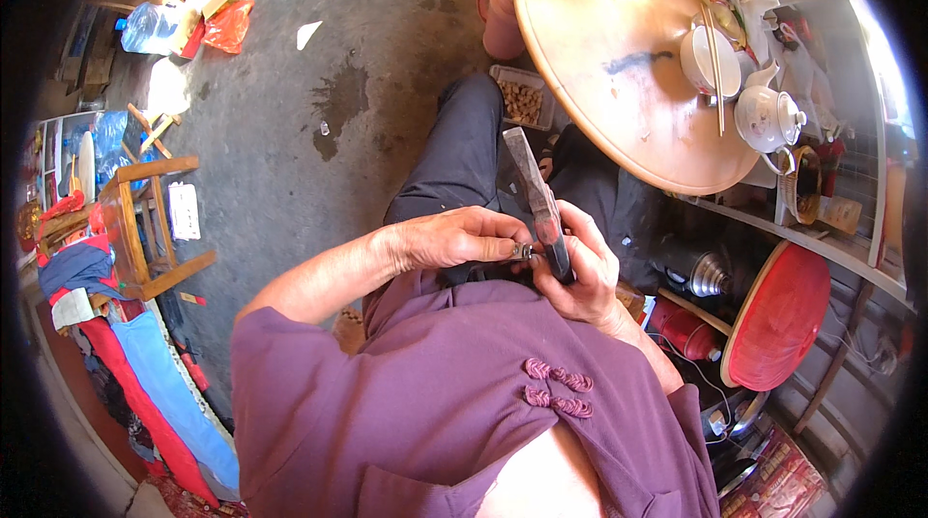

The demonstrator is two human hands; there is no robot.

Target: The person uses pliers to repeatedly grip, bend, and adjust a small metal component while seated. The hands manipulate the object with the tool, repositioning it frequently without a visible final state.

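Observation:
My right hand [590, 272] is closed around the handle of a metal tool [532, 175] with a flat, squared-off end and a dark, partly reddish grip. Its exact kind is hard to make out. The flat end points up and to the left, away from me. My left hand [459, 238] pinches a small shiny metal piece [522, 250] between thumb and fingers, right beside the tool's grip. Both hands meet above my lap, in front of the purple shirt [416, 373]. Beyond my knees sits a clear plastic box [553, 112] with tan, nut-sized pieces.
A round wooden table [580, 64] at the far right bears bowls, chopsticks [716, 73] and a white teapot [768, 122]. Below it lean a round red board [783, 315] and a metal flask [709, 273]. A pink jug [501, 20] stands behind. At left is a wooden stool [126, 228].

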